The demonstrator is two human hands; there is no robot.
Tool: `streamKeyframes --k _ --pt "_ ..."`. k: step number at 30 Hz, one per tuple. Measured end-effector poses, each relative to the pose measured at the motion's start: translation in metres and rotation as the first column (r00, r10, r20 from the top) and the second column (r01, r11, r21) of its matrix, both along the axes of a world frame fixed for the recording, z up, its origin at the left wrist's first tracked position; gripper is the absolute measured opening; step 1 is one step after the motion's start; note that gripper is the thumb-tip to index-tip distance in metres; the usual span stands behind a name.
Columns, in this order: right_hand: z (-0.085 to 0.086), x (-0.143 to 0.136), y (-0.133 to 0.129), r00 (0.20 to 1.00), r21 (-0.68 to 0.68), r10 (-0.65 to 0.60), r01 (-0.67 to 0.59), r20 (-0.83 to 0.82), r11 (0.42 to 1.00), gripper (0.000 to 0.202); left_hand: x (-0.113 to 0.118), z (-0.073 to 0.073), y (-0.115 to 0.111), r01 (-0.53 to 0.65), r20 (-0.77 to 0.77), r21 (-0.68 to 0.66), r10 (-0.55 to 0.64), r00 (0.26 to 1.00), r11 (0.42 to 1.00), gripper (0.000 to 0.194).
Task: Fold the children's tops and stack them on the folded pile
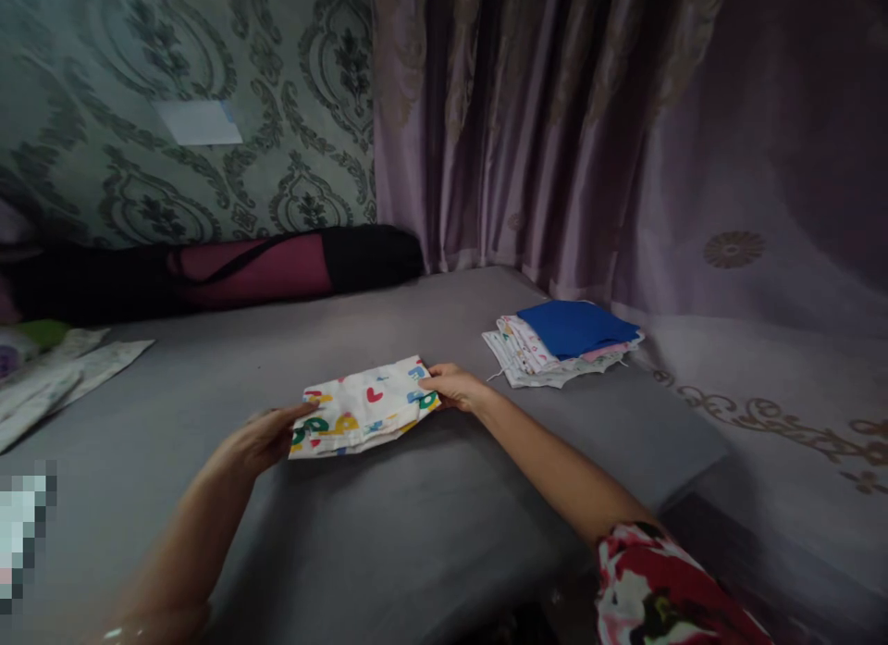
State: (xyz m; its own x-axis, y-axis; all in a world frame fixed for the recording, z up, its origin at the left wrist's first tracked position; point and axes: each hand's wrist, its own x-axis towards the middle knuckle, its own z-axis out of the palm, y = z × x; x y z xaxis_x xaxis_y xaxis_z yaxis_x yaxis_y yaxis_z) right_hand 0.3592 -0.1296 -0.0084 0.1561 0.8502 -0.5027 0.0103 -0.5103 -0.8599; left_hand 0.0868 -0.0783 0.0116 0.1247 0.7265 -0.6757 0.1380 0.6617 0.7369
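Observation:
A folded white cloth [371, 395] with colourful letters and a red heart is stretched between my two hands, above the grey bed surface. My left hand [274, 434] pinches its left end, thumb on top. At the right end, my right hand [452, 387] grips the cloth with the thumb on top and fingers beneath. The cloth lies in several layers, whose edges show along its near side. To the right of my right hand sits a stack of folded cloths [534, 353], topped by a blue cloth [577, 328].
Along the patterned wall lies a long black and maroon bag [256, 273]. Pale patterned cloths [76, 372] rest at the far left. A purple curtain [513, 145] hangs behind the grey bed [388, 543], whose edge drops away at the right.

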Motion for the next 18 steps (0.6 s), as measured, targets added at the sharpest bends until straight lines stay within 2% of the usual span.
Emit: streamKeyframes --k 2,3,6,9,14,18 --pt "0.008 0.014 -0.012 0.999 -0.011 -0.008 0.008 -0.041 1.0 0.009 0.01 0.006 -0.005 -0.003 0.104 -0.118 0.016 0.994 0.993 0.009" --pt "0.014 0.021 -0.019 0.998 -0.016 -0.015 0.014 -0.054 1.0 0.011 0.015 0.01 -0.007 0.011 0.134 -0.12 0.005 0.991 0.993 0.011" --pt "0.039 0.048 -0.039 0.995 -0.001 -0.061 0.061 -0.073 0.998 0.016 0.037 0.026 -0.01 0.098 0.22 -0.03 -0.089 0.972 0.995 0.012" --pt "0.069 0.083 -0.056 0.985 0.083 -0.152 0.159 -0.085 0.984 0.018 0.07 0.048 -0.01 0.139 0.293 0.111 -0.166 0.941 0.984 0.014" --pt "0.11 0.161 -0.074 0.947 0.204 -0.321 0.31 0.019 0.928 0.021 0.155 0.082 -0.007 0.189 0.344 0.268 -0.277 0.897 0.945 0.016" --pt "0.128 0.226 -0.082 0.86 0.255 -0.434 0.371 0.269 0.893 0.026 0.236 0.091 -0.005 0.274 0.353 0.343 -0.394 0.849 0.898 0.023"
